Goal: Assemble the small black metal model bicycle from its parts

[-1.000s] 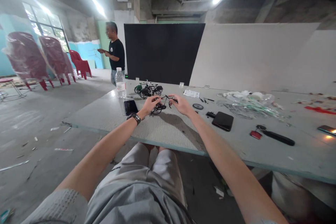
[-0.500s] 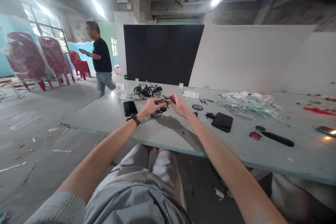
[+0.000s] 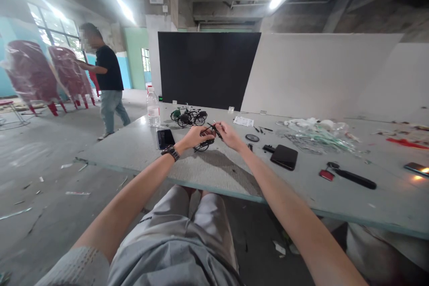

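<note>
My left hand (image 3: 193, 137), with a dark watch on its wrist, is closed around the frame of a small black model bicycle (image 3: 202, 146). One wheel of it hangs below my fingers, just over the table. My right hand (image 3: 231, 136) pinches the thin dark bars at the bicycle's front end, close beside my left fingertips. No wheel shows at that end; the fingers partly hide the parts there. A loose spoked wheel (image 3: 252, 137) lies flat to the right of my hands. Behind them stand several finished-looking model bicycles (image 3: 189, 117).
A phone (image 3: 166, 139) and a water bottle (image 3: 153, 109) are at the left. Rightward lie a paper sheet (image 3: 243, 121), a black box-like thing (image 3: 284, 156), plastic wrapping (image 3: 321, 134) and a black-handled tool (image 3: 355, 178). A person (image 3: 110, 76) walks beyond the table's left end.
My right hand has shifted slightly, and the thin bars at the bicycle's front have turned and sit closer to my left fingers. The person in the background has moved left.
</note>
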`<state>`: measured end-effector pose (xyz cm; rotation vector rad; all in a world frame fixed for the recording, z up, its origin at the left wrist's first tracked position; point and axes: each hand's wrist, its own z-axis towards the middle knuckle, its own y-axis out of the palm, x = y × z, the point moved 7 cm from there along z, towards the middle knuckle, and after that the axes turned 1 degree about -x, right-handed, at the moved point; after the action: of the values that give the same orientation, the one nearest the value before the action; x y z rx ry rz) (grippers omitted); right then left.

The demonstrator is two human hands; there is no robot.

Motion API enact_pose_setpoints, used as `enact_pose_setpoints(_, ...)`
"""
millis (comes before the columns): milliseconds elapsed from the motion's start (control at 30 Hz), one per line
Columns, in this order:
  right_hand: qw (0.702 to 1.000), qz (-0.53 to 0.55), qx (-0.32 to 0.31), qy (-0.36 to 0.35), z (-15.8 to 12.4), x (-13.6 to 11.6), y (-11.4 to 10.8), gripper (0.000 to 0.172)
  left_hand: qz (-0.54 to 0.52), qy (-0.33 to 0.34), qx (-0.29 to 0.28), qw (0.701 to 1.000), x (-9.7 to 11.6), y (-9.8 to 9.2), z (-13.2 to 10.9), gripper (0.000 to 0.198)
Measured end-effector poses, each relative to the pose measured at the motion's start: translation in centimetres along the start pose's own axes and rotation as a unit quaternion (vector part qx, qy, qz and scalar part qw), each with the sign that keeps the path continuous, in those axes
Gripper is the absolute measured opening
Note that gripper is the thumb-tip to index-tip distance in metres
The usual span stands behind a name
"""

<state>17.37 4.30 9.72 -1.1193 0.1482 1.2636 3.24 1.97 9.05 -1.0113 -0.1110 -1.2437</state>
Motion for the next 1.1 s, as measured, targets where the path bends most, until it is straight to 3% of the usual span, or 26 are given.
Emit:
enact_pose_setpoints(133,1.000,0.012,-0.002,0.018,-0.1,0.3,0.2,0.052,0.012,-0.002,0.005,1.000,0.0,0.1,0.1,0.036)
enact_pose_setpoints(367,0.990,-0.127,0.063,-0.030,0.2,0.0,-0.4,0.043,0.007,-0.051,0.047,0.998,-0.7,0.3,0.5,0.044)
enact_pose_setpoints(600,0.976,-0.205,0.064,-0.042,-0.1,-1.0,-0.3,0.037,-0.036,-0.077,0.068,0.994,-1.4,0.6,0.7,0.044)
enact_pose_setpoints(833,0.981,-0.170,0.078,-0.055,-0.3,-2.2,-0.5,0.043,-0.022,-0.061,0.079,0.995,-1.2,0.1,0.8,0.029)
enact_pose_setpoints(1000,0.978,-0.142,0.148,-0.032,-0.5,-1.8,-2.8,0.047,-0.019,-0.052,0.062,0.997,-1.2,-0.4,0.8,0.024)
enact_pose_setpoints(1100,0.977,-0.152,0.147,-0.017,-0.6,-1.0,-3.9,0.047,-0.012,-0.052,0.040,0.998,-1.2,-0.6,0.8,0.025)
